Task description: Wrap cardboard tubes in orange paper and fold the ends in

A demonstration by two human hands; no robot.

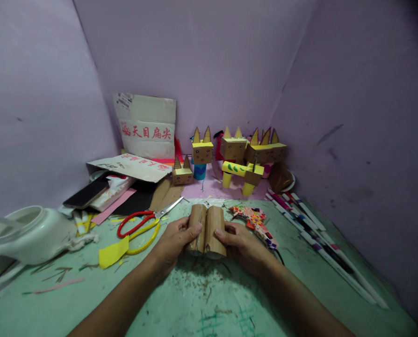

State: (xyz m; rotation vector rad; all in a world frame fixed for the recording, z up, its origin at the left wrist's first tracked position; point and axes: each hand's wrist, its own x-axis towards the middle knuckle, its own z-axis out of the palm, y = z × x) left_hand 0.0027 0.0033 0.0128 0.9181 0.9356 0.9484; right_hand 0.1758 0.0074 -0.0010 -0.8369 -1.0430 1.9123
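Tubes (198, 217) sit side by side, the left hand (174, 239) gripping one, the right hand (240, 238) the other. Scissors (157, 216) lie at nine o'clock from them.

I've got tubes (197, 227) ctr, over tbl (167, 309); from there scissors (156, 217) 9–10 o'clk, farther pot (37, 243) 9, box-headed figs (202, 153) 12–1, glue gun (253, 215) 2, markers (330, 252) 3.
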